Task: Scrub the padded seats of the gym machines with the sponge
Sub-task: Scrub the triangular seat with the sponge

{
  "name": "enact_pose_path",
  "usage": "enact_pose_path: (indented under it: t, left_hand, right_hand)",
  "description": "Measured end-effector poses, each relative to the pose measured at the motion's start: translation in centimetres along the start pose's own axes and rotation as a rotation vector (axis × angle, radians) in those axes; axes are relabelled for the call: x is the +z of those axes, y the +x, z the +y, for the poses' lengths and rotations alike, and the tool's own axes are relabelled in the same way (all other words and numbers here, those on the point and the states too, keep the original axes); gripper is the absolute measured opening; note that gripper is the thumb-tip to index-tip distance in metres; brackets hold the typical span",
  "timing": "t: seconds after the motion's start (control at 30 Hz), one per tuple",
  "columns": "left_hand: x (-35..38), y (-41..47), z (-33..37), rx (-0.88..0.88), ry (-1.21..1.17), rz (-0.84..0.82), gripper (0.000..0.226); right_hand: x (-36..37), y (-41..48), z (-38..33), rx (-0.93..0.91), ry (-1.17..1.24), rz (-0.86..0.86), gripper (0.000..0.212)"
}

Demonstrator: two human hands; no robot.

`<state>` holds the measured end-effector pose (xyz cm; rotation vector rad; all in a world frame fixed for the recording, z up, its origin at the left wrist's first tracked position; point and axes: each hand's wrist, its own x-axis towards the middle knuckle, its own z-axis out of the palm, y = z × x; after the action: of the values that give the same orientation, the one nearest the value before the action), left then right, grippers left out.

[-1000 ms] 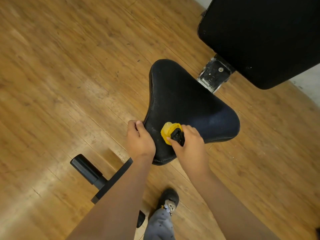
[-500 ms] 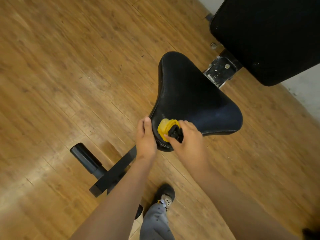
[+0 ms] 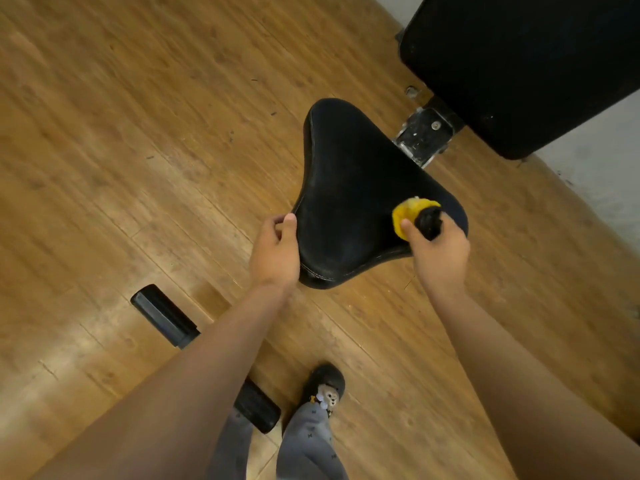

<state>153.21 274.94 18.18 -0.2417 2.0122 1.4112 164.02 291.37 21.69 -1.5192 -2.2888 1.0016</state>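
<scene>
The person's right hand (image 3: 438, 251) has its fingers (image 3: 405, 227) curled tightly round a yellow sponge with a black scouring face (image 3: 410, 216), pressing it onto the right-hand lobe of the black padded seat (image 3: 356, 188), near that lobe's front edge. The left hand (image 3: 275, 251) grips the seat's left edge, thumb lying along the rim and the other fingers curled beside it. This is probably to brace the pad so it does not swing under the scrubbing pressure. Behind the seat, a metal bracket (image 3: 424, 135) joins it to the large black back pad (image 3: 519, 64) above the wooden floor (image 3: 138, 133).

Half a second earlier the sponge sat at the seat's near-left corner, almost touching the left hand. It has since swept across to the right, so the hands are now well apart, while the left hand has kept its hold.
</scene>
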Motion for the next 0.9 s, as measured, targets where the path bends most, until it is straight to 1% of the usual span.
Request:
enact_pose_path:
  t: [0.07, 0.17, 0.27, 0.33, 0.4, 0.47, 0.57, 0.63, 0.73, 0.83, 0.9]
  left_hand:
    - [1.1, 0.2, 0.2, 0.026, 0.057, 0.047, 0.036]
    - [2.5, 0.0, -0.3, 0.115, 0.119, 0.200, 0.038]
    - [2.9, -0.1, -0.5, 0.154, 0.201, 0.292, 0.037]
    - [2.9, -0.1, -0.5, 0.144, 0.233, 0.301, 0.036]
    - [2.9, -0.2, -0.5, 0.150, 0.247, 0.308, 0.034]
    - [3.0, -0.2, -0.5, 0.158, 0.250, 0.313, 0.030]
    - [3.1, -0.2, -0.6, 0.153, 0.268, 0.319, 0.029]
    - [3.1, -0.1, -0.7, 0.167, 0.280, 0.329, 0.032]
    - [3.0, 0.1, -0.8, 0.189, 0.289, 0.346, 0.032]
    - [3.0, 0.1, -0.9, 0.204, 0.290, 0.337, 0.034]
    - [3.0, 0.1, -0.8, 0.210, 0.280, 0.323, 0.033]
  right_hand:
    - [-2.2, -0.3, 2.8, 0.125, 0.044, 0.109, 0.024]
    - [-3.1, -0.9, 5.0, 0.180, 0.103, 0.148, 0.025]
    - [-1.8, -1.5, 5.3, 0.212, 0.188, 0.124, 0.021]
    - [0.1, -2.7, 4.3, 0.209, 0.267, 0.101, 0.016]
    - [2.2, -4.6, 3.2, 0.186, 0.407, 0.078, 0.013]
    - [3.9, -6.7, 2.5, 0.135, 0.457, -0.003, 0.018]
    - [4.1, -7.5, 2.5, 0.075, 0.403, -0.107, 0.022]
    - [3.0, -5.6, 3.1, 0.090, 0.372, -0.061, 0.017]
    - [1.1, -0.9, 4.0, 0.203, 0.274, 0.086, 0.015]
    - [0.2, 2.0, 4.2, 0.258, 0.130, 0.070, 0.022]
    - [0.1, 2.2, 4.1, 0.271, 0.090, 0.046, 0.027]
